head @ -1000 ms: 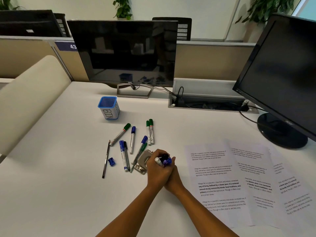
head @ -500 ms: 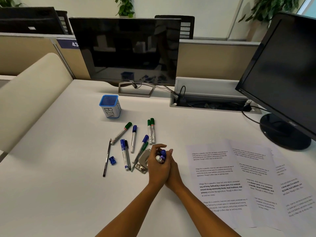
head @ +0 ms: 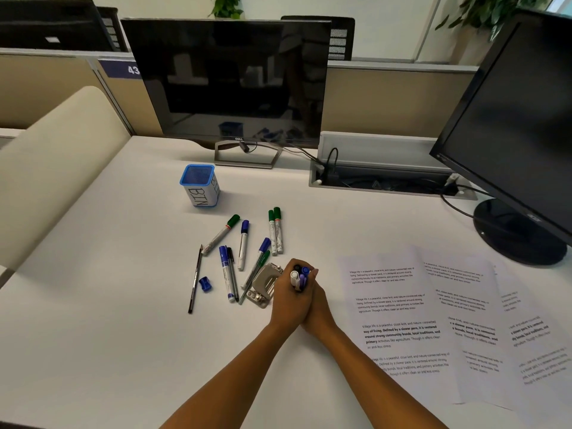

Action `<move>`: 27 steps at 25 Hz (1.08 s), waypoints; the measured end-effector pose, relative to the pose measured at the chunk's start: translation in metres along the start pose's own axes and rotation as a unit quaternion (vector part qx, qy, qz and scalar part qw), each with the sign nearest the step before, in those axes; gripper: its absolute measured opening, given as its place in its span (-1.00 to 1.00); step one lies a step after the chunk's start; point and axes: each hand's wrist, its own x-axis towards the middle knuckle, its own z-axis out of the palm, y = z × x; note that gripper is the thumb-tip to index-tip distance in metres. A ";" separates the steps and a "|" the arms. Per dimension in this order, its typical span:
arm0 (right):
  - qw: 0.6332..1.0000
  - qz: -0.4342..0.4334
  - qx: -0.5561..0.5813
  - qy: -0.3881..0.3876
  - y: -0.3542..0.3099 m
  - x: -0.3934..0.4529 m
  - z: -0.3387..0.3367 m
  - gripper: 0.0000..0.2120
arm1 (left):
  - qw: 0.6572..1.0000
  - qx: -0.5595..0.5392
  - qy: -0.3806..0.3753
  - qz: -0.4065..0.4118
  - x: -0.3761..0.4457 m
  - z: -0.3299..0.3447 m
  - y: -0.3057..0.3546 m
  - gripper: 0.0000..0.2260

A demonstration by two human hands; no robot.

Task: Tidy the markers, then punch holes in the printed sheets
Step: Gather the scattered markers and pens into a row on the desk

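My left hand [head: 288, 300] and my right hand [head: 318, 308] are pressed together around an upright bunch of markers [head: 299, 277], whose blue, white and dark ends stick out on top. Just left of my hands lies a metal hole punch [head: 263, 284]. Several green- and blue-capped markers [head: 244, 244] lie scattered on the white desk beyond it. A blue mesh cup labelled BIN [head: 199, 185] stands further back left. Printed sheets [head: 399, 320] lie spread to the right.
A black pencil [head: 195, 281] and a small blue sharpener [head: 205, 283] lie left of the markers. A monitor [head: 229, 82] stands behind, a second monitor [head: 520, 125] at the right with its round base [head: 520, 233]. A cable tray [head: 383, 178] sits between them.
My hands, still clasped on the bunch of markers, have shifted slightly; the bunch's ends have evened out a little. The view has tilted a bit.
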 end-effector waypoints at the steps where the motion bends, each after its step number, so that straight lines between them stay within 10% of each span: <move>1: 1.000 0.000 0.005 -0.025 -0.004 0.000 -0.003 -0.80 | 1.000 0.008 -0.003 0.001 0.003 -0.001 0.000 -0.88; 5: 0.998 -0.019 -0.012 -0.063 0.007 0.001 -0.030 -0.42 | 0.999 0.029 0.027 -0.037 0.025 -0.015 0.003 -0.82; 16: 0.992 0.005 -0.012 0.123 0.020 0.054 -0.022 -0.85 | 0.910 0.298 0.073 -0.279 0.100 -0.190 -0.064 -0.65; 27: 0.962 -0.039 -0.209 0.169 0.022 0.114 -0.009 -0.89 | 0.824 0.487 0.154 -0.246 0.150 -0.341 -0.134 -0.43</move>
